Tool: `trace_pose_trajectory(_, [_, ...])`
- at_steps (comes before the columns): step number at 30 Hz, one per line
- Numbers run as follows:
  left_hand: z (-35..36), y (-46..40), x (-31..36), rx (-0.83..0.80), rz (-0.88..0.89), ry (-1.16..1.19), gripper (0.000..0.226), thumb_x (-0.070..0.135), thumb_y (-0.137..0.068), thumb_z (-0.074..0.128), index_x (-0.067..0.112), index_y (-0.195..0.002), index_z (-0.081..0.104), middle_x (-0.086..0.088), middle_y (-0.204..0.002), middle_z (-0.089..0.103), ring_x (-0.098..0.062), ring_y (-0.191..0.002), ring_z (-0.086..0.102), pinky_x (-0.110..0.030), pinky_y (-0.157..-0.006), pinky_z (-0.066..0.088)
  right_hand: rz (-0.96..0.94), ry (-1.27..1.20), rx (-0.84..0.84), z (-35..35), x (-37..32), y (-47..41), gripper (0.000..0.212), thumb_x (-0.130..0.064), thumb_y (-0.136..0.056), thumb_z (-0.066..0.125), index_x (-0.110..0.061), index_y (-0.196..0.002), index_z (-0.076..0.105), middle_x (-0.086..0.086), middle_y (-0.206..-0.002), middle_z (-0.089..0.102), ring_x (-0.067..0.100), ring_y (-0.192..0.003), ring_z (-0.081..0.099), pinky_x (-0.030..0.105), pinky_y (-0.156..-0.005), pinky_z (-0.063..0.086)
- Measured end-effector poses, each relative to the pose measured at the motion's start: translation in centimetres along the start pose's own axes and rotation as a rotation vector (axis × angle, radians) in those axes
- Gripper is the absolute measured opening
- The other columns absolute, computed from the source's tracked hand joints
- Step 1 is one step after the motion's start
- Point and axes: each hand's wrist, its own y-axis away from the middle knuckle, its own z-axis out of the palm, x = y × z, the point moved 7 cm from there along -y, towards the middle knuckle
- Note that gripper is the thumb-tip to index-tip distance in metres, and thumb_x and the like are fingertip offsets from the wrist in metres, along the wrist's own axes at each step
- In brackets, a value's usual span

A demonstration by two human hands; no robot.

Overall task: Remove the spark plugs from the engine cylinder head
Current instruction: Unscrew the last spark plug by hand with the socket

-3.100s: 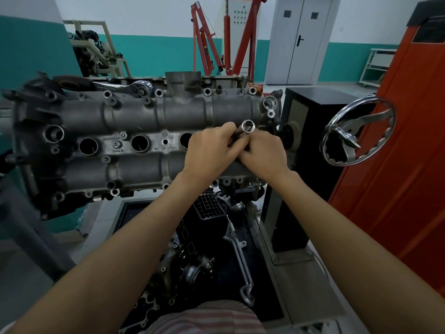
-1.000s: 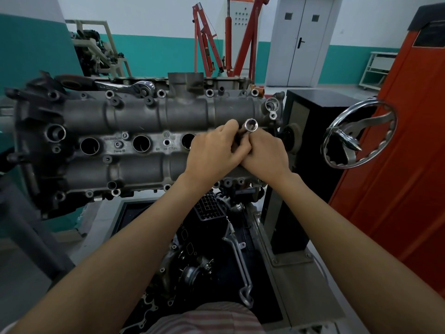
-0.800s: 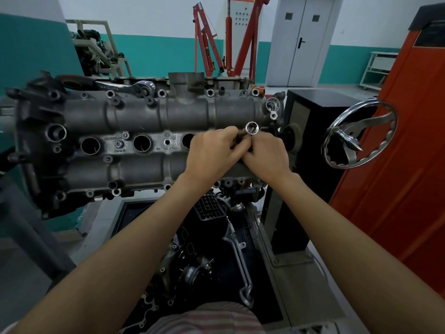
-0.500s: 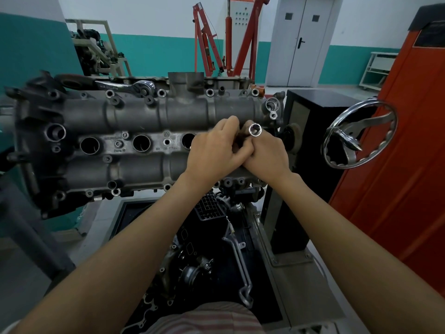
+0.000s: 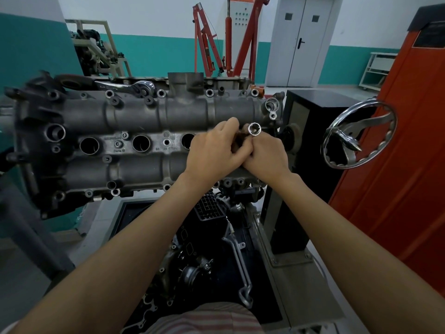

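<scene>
Both hands gripped one socket at the right end of the cylinder head.

Left to right I noted: a ratchet wrench (image 5: 125,86) lying on the upper edge of the cylinder head (image 5: 134,116); three open plug wells (image 5: 140,143) in a row; the left hand (image 5: 214,150) and right hand (image 5: 267,155) pressed together, fingers curled round a socket (image 5: 254,128) at the fourth well; a handwheel (image 5: 358,136) at far right. No spark plug was visible.

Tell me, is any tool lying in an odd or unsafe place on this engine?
Yes, one. A ratchet wrench lies loose along the far top edge of the cylinder head, away from both hands, and might slide off. The left hand and right hand grip the socket together.
</scene>
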Motion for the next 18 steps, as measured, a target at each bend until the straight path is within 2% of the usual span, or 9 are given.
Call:
trace_pose_trajectory(2, [0.21,0.03,-0.01,-0.010,0.001,-0.018,0.029,0.042,-0.084,0.037,0.015,-0.074,0.035,0.000,-0.061,0.047,-0.018,-0.048,0.043,-0.029,-0.042,0.034,0.006,0.006,-0.010,0.19,0.11,-0.01,0.014,-0.034,-0.074,0.035,-0.021,-0.070,0.035,-0.017,-0.057,0.031,0.003,-0.047,0.032,0.021,-0.046,0.017])
trace_pose_trajectory(4, [0.51,0.04,-0.28,-0.024,-0.006,-0.063,0.034,0.043,-0.086,0.034,0.012,-0.075,0.042,-0.002,-0.063,0.053,-0.021,-0.050,0.049,-0.030,-0.043,0.035,0.022,0.016,-0.014,0.37,0.25,-0.15,0.016,-0.037,-0.074,0.035,-0.022,-0.071,0.039,-0.016,-0.058,0.035,0.002,-0.048,0.034,0.020,-0.046,0.019])
trace_pose_trajectory(7, [0.52,-0.01,-0.72,-0.007,-0.014,-0.081,0.039,0.040,-0.090,0.048,0.005,-0.074,0.058,-0.007,-0.059,0.060,-0.027,-0.053,0.057,-0.031,-0.047,0.036,0.036,0.021,0.003,0.41,0.51,-0.34,0.028,-0.041,-0.074,0.038,-0.020,-0.075,0.056,-0.012,-0.063,0.044,0.006,-0.052,0.039,0.018,-0.048,0.023])
trace_pose_trajectory(11, [0.39,0.05,-0.70,0.004,-0.013,-0.063,0.043,0.043,-0.089,0.053,0.005,-0.069,0.060,-0.007,-0.055,0.059,-0.027,-0.052,0.057,-0.036,-0.047,0.044,0.031,0.023,0.025,0.27,0.60,-0.25,0.038,-0.038,-0.075,0.037,-0.012,-0.078,0.065,-0.009,-0.064,0.043,0.010,-0.057,0.040,0.018,-0.047,0.020])
trace_pose_trajectory(14, [0.26,0.04,-0.28,-0.003,0.007,-0.048,0.043,0.047,-0.086,0.043,0.009,-0.067,0.048,-0.001,-0.054,0.051,-0.019,-0.047,0.048,-0.031,-0.044,0.036,0.007,0.034,0.015,0.16,0.32,-0.06,0.030,-0.034,-0.076,0.038,-0.014,-0.072,0.060,-0.013,-0.061,0.040,0.009,-0.055,0.038,0.024,-0.049,0.021])
trace_pose_trajectory(16, [0.13,0.01,-0.02,0.002,0.009,-0.039,0.032,0.042,-0.084,0.042,0.013,-0.070,0.039,0.002,-0.058,0.045,-0.017,-0.047,0.042,-0.028,-0.044,0.029,-0.020,-0.019,0.032,-0.15,-0.10,0.07,0.017,-0.030,-0.077,0.042,-0.024,-0.061,0.042,-0.017,-0.055,0.033,0.005,-0.046,0.032,0.023,-0.047,0.019])
trace_pose_trajectory(18, [0.31,0.01,-0.14,-0.015,-0.008,-0.051,0.030,0.040,-0.083,0.039,0.012,-0.074,0.043,0.000,-0.062,0.050,-0.018,-0.050,0.046,-0.028,-0.044,0.032,-0.026,-0.059,0.057,-0.42,-0.36,0.10,0.016,-0.027,-0.077,0.043,-0.025,-0.065,0.032,-0.020,-0.056,0.028,0.000,-0.045,0.029,0.020,-0.046,0.018])
